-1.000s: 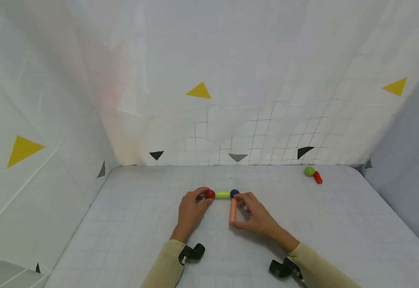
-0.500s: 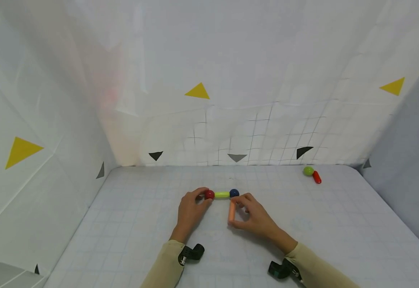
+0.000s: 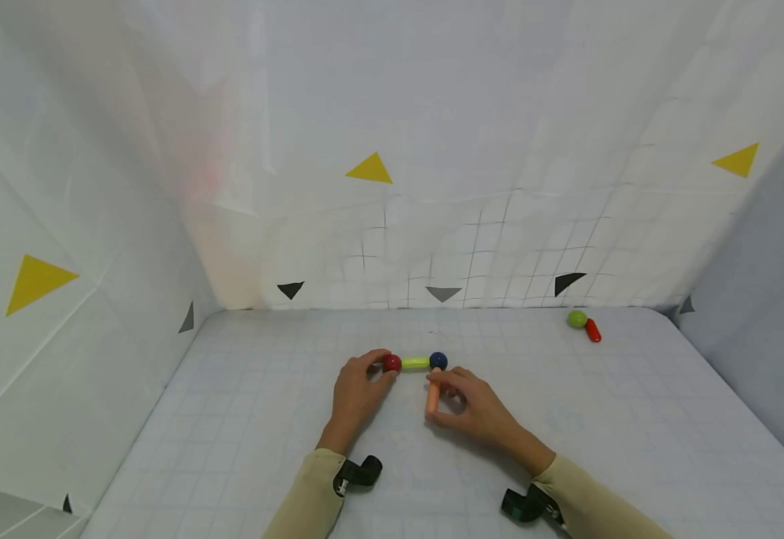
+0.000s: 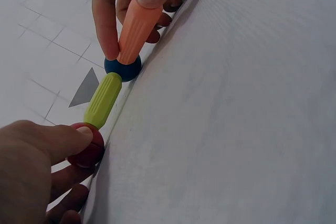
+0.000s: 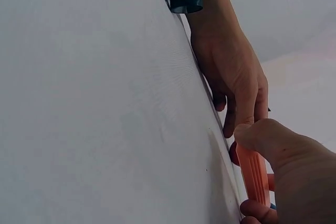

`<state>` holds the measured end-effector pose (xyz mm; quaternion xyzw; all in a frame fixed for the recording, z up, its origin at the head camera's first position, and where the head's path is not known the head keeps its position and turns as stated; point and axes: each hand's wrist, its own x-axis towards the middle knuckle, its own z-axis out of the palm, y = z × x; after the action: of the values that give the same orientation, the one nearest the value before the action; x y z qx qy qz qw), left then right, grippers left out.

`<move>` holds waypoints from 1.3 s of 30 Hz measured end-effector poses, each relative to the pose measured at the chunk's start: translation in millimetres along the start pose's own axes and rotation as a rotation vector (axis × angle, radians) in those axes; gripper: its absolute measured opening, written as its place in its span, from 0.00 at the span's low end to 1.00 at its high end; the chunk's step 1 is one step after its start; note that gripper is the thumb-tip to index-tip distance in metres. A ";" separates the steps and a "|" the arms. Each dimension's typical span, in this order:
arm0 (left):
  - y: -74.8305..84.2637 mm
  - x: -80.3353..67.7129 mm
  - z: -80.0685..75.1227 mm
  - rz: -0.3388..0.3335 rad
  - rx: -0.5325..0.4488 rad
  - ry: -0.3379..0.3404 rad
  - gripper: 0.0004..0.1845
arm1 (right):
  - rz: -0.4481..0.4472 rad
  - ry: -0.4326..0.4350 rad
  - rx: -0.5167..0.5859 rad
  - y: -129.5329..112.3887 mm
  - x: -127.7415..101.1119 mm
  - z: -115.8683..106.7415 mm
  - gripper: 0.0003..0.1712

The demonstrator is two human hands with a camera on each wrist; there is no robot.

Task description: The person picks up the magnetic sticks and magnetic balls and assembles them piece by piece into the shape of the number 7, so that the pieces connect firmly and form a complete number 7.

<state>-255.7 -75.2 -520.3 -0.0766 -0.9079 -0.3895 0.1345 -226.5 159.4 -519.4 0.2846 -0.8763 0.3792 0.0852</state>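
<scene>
My left hand [image 3: 358, 393] pinches a red ball [image 3: 392, 364] between thumb and fingers. A yellow-green ridged stick [image 3: 415, 363] runs from that ball to a dark blue ball [image 3: 438, 361] on its right. My right hand [image 3: 475, 404] grips an orange ridged stick [image 3: 433, 397] lengthwise, thumb on the near end and a finger close to the far end. In the left wrist view the orange stick [image 4: 137, 32] meets the blue ball [image 4: 123, 69] at an angle to the yellow-green one. The right wrist view shows the orange stick [image 5: 253, 177] under my thumb; the blue ball is mostly hidden there.
At the back right of the white gridded table [image 3: 263, 337] lie a green ball [image 3: 576, 319] and a short red stick [image 3: 593, 330], close together. White sheeting [image 3: 472, 112] walls off the back and both sides. Each wrist wears a dark camera band [image 3: 358, 474].
The right fingers have slid slightly back along the orange stick, leaving more of the blue ball and the stick's far end in sight. The left hand keeps its hold on the red ball.
</scene>
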 end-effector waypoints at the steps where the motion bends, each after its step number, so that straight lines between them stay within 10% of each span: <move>1: 0.2 0.1 0.1 0.002 0.001 0.000 0.19 | 0.001 0.001 0.000 -0.5 -0.1 0.0 0.34; 11: 4.2 1.7 1.4 -0.011 0.022 0.013 0.21 | 0.021 0.008 -0.012 -0.1 -2.5 1.2 0.34; 16: 16.7 0.6 -0.9 0.127 0.047 0.120 0.16 | 0.009 0.011 -0.012 1.2 -2.2 2.0 0.33; 20: 30.2 -4.2 0.8 0.220 -0.106 0.011 0.06 | -0.022 0.024 -0.012 1.1 -2.1 2.4 0.33; 28: 39.9 -10.2 9.8 -0.072 -0.509 -0.370 0.13 | -0.039 0.050 -0.002 1.1 -1.6 2.7 0.34; 39: 44.2 -17.8 11.6 -0.238 -0.724 -0.499 0.20 | -0.089 0.075 0.018 4.7 -2.2 4.0 0.33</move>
<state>-230.0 -37.1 -503.0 -0.1053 -0.7205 -0.6642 -0.1693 -227.1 160.1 -526.0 0.3097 -0.8555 0.3935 0.1321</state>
